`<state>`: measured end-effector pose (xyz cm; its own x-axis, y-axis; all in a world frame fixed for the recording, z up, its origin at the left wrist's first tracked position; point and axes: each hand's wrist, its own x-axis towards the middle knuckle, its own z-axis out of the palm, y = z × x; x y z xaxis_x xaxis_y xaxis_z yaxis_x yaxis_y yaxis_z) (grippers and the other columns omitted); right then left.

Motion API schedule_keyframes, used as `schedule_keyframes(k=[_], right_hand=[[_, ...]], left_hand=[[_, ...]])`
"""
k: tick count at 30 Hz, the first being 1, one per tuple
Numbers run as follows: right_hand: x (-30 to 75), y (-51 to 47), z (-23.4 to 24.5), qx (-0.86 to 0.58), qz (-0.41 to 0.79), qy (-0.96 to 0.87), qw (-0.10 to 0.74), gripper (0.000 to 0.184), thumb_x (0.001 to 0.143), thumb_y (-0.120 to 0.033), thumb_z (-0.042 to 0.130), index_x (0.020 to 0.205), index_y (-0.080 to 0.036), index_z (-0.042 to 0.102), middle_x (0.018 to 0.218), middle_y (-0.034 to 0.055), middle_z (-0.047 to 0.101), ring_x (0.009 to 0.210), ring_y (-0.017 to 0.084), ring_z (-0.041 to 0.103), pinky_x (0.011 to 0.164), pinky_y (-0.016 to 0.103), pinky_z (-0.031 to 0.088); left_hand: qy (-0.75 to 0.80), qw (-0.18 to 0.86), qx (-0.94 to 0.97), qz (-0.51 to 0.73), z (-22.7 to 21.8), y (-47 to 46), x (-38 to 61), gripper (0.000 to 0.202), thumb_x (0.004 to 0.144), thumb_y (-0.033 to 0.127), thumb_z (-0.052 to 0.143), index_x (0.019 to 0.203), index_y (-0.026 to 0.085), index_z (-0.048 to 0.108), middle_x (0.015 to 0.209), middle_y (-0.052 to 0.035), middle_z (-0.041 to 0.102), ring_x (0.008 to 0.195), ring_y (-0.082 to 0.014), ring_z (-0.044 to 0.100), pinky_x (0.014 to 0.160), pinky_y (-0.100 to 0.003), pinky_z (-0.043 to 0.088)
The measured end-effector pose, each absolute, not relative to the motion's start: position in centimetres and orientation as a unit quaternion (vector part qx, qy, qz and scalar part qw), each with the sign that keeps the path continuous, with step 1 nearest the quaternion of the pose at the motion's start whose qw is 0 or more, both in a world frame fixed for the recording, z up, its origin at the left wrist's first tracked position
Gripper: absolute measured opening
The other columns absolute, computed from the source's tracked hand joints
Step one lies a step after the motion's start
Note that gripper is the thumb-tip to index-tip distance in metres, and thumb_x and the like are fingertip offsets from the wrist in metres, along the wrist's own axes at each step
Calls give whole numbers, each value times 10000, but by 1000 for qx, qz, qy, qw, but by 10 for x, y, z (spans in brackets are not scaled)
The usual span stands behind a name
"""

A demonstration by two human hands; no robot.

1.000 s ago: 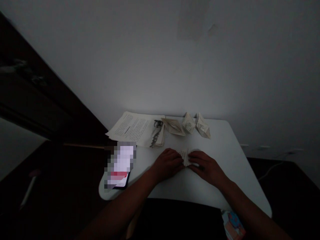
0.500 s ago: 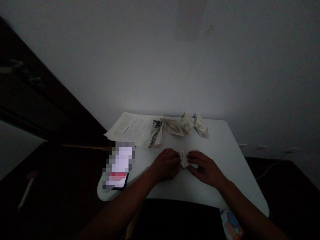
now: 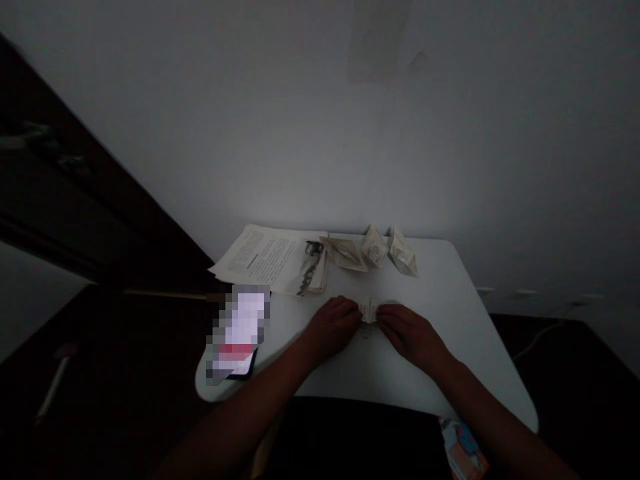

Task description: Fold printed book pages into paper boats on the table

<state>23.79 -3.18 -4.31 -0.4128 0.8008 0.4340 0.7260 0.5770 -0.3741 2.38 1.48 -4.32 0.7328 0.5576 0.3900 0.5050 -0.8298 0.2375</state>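
A small folded piece of printed paper (image 3: pixel 369 311) is pinched between my two hands over the front half of the white table. My left hand (image 3: pixel 336 325) grips its left side with the fingers closed. On the right side, my right hand (image 3: pixel 409 333) holds it between thumb and fingers. Parts of the paper are covered by the fingertips. Behind it stand three folded paper boats: a wide one (image 3: pixel 345 255), a middle one (image 3: pixel 374 248) and a right one (image 3: pixel 403 253).
An open book (image 3: pixel 265 260) with loose pages lies at the table's back left. A phone (image 3: pixel 240 333) with a blurred-out screen rests near the left edge. The white table (image 3: pixel 450 280) stands against a wall (image 3: pixel 300 133). A colourful packet (image 3: pixel 463 447) shows below the front edge.
The paper between my hands has changed from a shape pointed at the bottom to a shorter, flatter one. My right fingers have drawn closer together on it.
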Motion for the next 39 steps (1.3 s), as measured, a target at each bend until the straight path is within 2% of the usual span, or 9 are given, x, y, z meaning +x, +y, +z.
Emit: schedule_keyframes(k=[4, 10, 15, 22, 24, 28, 31, 35, 39], right_hand=[[234, -32, -41, -494, 31, -828, 261, 203, 880, -270, 475, 915, -207, 664, 867, 84, 636, 823, 201, 576, 749, 360, 504], [226, -26, -35, -553, 28, -801, 227, 215, 873, -305, 499, 757, -185, 635, 743, 55, 613, 750, 192, 536, 757, 345, 424], [220, -23, -33, -578, 26, -789, 207, 262, 888, -295, 466, 690, -177, 590, 692, 49, 583, 709, 179, 522, 737, 319, 401], [215, -23, -31, -586, 29, -778, 224, 263, 867, -288, 488, 642, -180, 572, 661, 46, 565, 672, 181, 521, 666, 310, 414], [218, -23, -32, -574, 39, -782, 240, 234, 863, -275, 496, 677, -179, 600, 674, 47, 577, 681, 184, 525, 678, 318, 424], [226, -26, -37, -516, 59, -809, 275, 158, 854, -211, 508, 870, -192, 664, 795, 60, 620, 772, 191, 539, 740, 335, 439], [230, -31, -36, -490, 60, -829, 263, 197, 848, -194, 505, 961, -199, 667, 854, 77, 608, 818, 202, 528, 751, 351, 440], [234, -39, -32, -476, 51, -850, 219, 282, 841, -193, 498, 1088, -209, 633, 937, 96, 581, 896, 219, 512, 807, 389, 435], [236, -44, -36, -490, 24, -842, 224, 327, 810, -176, 505, 1113, -216, 622, 1101, 123, 538, 1016, 255, 481, 860, 439, 421]], left_hand=[[315, 27, 925, 208, -43, 15, 28, 167, 882, 202, 454, 792, 159, 587, 841, -57, 560, 814, -171, 501, 762, -316, 428], [365, 25, 912, 187, -41, 23, 37, 158, 863, 247, 503, 752, 162, 576, 815, -51, 556, 796, -181, 508, 747, -331, 427], [369, 35, 919, 134, -37, 29, 45, 152, 840, 239, 530, 721, 155, 575, 764, -48, 567, 780, -187, 525, 727, -329, 429], [377, 22, 916, 133, -34, 27, 47, 139, 830, 208, 536, 712, 148, 577, 761, -41, 574, 762, -172, 526, 717, -306, 420], [369, 33, 918, 142, -35, 26, 44, 150, 842, 223, 530, 721, 156, 587, 771, -33, 582, 768, -164, 526, 735, -299, 415], [321, 24, 935, 148, -36, 24, 34, 164, 855, 235, 523, 721, 169, 589, 768, -20, 583, 766, -159, 512, 723, -294, 399], [306, 6, 940, 153, -34, 18, 27, 137, 862, 234, 509, 778, 174, 598, 812, -29, 578, 779, -164, 502, 718, -301, 392], [307, 0, 937, 164, -33, 7, 20, 157, 875, 281, 488, 946, 187, 592, 897, -45, 573, 850, -184, 503, 762, -325, 399], [317, -4, 931, 181, -34, 1, 19, 205, 879, 301, 473, 1021, 188, 570, 951, -54, 572, 912, -202, 501, 798, -347, 402]])
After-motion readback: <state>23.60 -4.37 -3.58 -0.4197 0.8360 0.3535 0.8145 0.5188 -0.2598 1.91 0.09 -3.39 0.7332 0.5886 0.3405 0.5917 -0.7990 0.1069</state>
